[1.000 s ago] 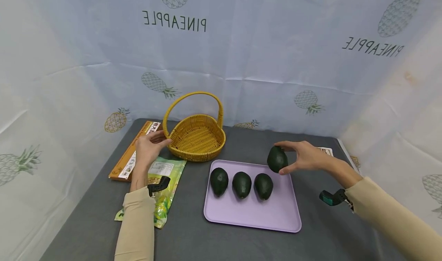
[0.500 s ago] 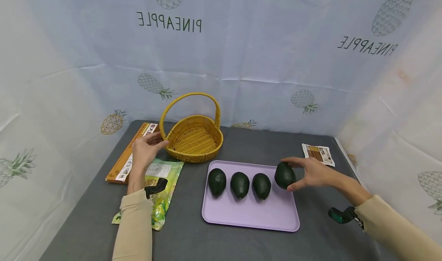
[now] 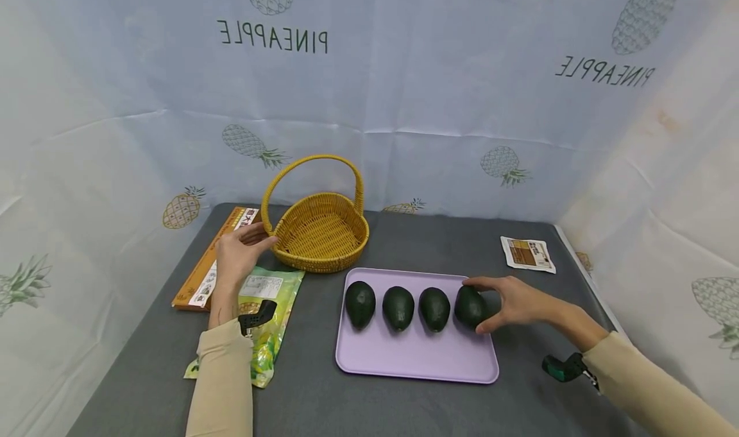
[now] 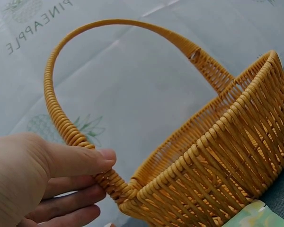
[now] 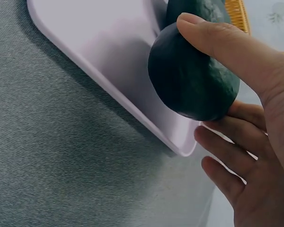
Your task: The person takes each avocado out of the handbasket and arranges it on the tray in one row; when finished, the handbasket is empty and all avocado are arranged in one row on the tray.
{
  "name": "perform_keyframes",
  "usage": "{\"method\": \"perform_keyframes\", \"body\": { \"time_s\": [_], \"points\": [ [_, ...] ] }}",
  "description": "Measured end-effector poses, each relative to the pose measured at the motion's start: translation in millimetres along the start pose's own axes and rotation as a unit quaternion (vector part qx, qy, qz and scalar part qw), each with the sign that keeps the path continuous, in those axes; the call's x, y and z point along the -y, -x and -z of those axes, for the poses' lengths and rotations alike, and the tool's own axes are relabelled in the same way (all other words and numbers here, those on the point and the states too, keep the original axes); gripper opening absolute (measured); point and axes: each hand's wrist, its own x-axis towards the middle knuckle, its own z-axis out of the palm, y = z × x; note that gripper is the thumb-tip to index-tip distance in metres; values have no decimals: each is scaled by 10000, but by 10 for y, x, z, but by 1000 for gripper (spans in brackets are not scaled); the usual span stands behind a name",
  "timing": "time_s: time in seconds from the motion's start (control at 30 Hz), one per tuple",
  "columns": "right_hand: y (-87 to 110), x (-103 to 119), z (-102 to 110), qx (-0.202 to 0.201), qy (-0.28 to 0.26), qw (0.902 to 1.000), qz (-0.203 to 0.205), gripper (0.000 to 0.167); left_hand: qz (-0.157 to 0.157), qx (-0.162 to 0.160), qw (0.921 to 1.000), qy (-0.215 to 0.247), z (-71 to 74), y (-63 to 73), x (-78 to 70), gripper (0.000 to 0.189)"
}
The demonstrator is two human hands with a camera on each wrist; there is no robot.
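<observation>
My right hand [image 3: 514,303] holds a dark green avocado [image 3: 470,306] between thumb and fingers, at the right end of a lilac tray [image 3: 416,362]. In the right wrist view the thumb lies across the top of that avocado [image 5: 194,75], with the fingers on its far side. Three more avocados [image 3: 398,308] lie in a row to its left on the tray. My left hand [image 3: 238,255] pinches the base of the handle of a yellow wicker basket [image 3: 321,233]. The left wrist view shows the thumb over the handle [image 4: 104,163] and the fingers behind it. Nothing lies in the basket.
Left of the basket are an orange-brown box [image 3: 202,276] and a green-yellow bag [image 3: 276,315], partly under the left arm. A small white-and-brown packet [image 3: 528,255] lies at the back right of the grey table [image 3: 312,398]. A pineapple-print curtain [image 3: 427,103] encloses the table.
My right hand has lowered the avocado from above the tray's back right corner into the row's right end, uncovering the small packet. My left hand stays at the basket handle.
</observation>
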Motion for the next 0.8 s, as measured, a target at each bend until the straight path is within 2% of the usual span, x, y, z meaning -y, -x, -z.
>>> {"method": "perform_keyframes", "body": {
  "time_s": [0.5, 0.8],
  "points": [
    [-3, 11, -96, 272, -274, 9989, -271, 96, 18, -69, 9998, -171, 53, 2, 29, 54],
    [-32, 45, -109, 397, -518, 9976, -250, 97, 37, -85, 9997, -205, 91, 18, 37, 54]
  ]
}}
